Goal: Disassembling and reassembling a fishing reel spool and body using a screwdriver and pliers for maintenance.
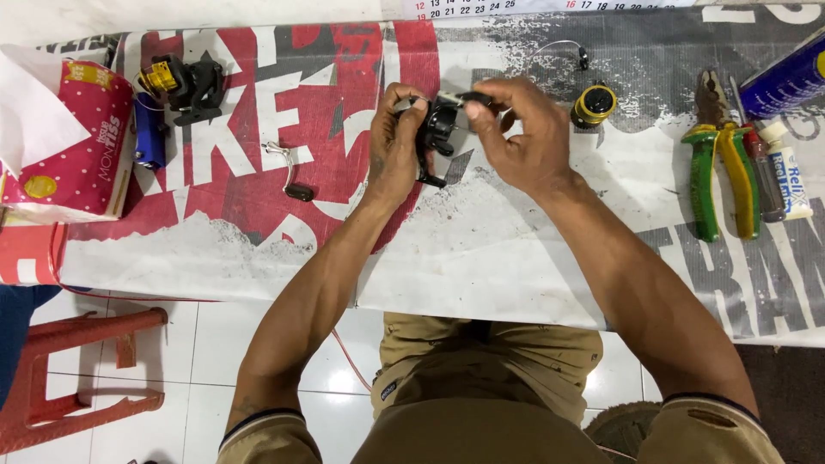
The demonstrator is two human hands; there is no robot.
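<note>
My left hand (394,142) grips a black fishing reel body (436,133) above the table's middle. My right hand (516,129) pinches a small part at the top of that same reel, its fingers closed around it. A gold and black spool (593,105) lies just right of my right hand. A crank handle (288,172) with a black knob lies left of my left hand. A thin wire bail (563,47) lies at the far edge.
A second black and gold reel (180,84) and a blue object (148,133) sit far left beside a red tissue box (82,146). Green-handled pliers (722,163), a screwdriver, a small tube (789,172) and a blue spray can (786,82) lie right. A red stool (82,369) stands below left.
</note>
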